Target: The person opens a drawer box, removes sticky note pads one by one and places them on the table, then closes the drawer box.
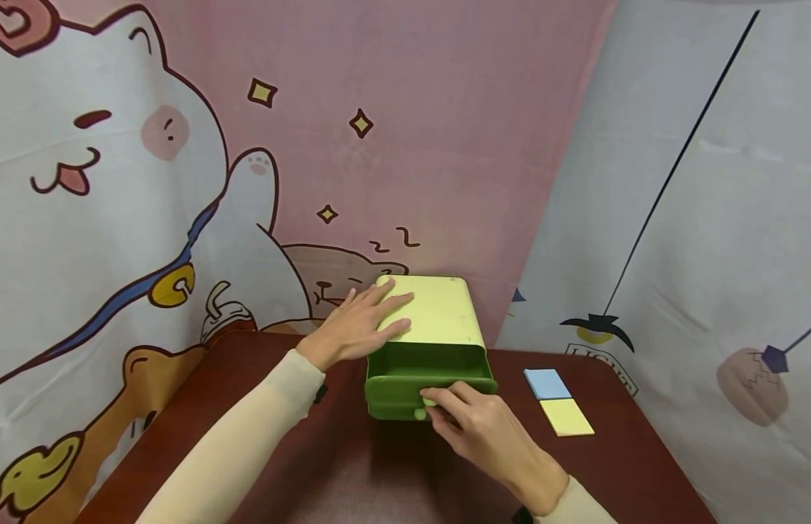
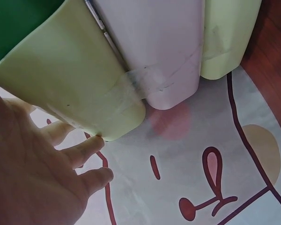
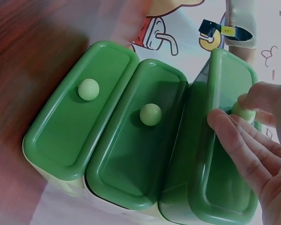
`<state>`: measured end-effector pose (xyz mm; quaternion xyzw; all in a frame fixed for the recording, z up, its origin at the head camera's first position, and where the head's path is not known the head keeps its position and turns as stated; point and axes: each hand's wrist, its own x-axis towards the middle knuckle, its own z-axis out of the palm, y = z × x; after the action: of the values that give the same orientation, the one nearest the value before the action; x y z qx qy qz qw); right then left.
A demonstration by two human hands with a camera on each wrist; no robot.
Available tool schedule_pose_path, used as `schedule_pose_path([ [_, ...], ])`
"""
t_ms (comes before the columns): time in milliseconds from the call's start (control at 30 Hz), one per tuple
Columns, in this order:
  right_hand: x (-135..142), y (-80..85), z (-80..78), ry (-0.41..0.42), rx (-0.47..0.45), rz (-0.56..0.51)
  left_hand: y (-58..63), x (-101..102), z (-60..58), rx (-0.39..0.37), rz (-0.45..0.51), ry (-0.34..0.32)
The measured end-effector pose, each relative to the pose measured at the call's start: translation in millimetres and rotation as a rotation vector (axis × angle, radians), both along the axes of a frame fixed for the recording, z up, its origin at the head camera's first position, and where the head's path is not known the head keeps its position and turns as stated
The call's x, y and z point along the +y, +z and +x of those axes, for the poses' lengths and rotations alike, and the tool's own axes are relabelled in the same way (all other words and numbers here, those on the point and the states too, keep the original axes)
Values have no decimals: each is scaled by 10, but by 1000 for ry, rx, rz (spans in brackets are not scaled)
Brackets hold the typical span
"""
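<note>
A small drawer cabinet [image 1: 444, 309] with a pale yellow top stands on the table, its green top drawer [image 1: 395, 389] pulled part way out. My left hand [image 1: 356, 324] rests on the cabinet's top with fingers spread. In the left wrist view, its fingertips [image 2: 96, 143] lie along the edge of the upper yellow shell [image 2: 79, 79]. My right hand [image 1: 486, 429] pinches the round light green knob [image 3: 244, 112] of the top drawer between thumb and fingers. Two lower drawers, the middle one [image 3: 131, 154] and the bottom one [image 3: 61, 131], are closed, each with a similar knob.
To the cabinet's right, a blue sticky note pad [image 1: 546, 383] and a yellow one [image 1: 566, 417] lie on the dark red-brown table [image 1: 340, 466]. A cartoon-printed cloth [image 1: 470, 145] hangs close behind. Clear tape [image 2: 131, 86] joins the cabinet's shells.
</note>
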<state>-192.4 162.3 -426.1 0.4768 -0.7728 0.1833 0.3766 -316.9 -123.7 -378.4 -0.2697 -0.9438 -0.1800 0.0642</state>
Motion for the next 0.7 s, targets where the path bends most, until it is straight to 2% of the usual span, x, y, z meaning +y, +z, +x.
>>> schedule_pose_path([
  [233, -23, -20, -75, -20, -47, -11, -4, -6, -3, 4, 4, -7],
  [700, -78, -46, -237, -87, -66, -30, 41, -56, -16, -21, 4, -43],
])
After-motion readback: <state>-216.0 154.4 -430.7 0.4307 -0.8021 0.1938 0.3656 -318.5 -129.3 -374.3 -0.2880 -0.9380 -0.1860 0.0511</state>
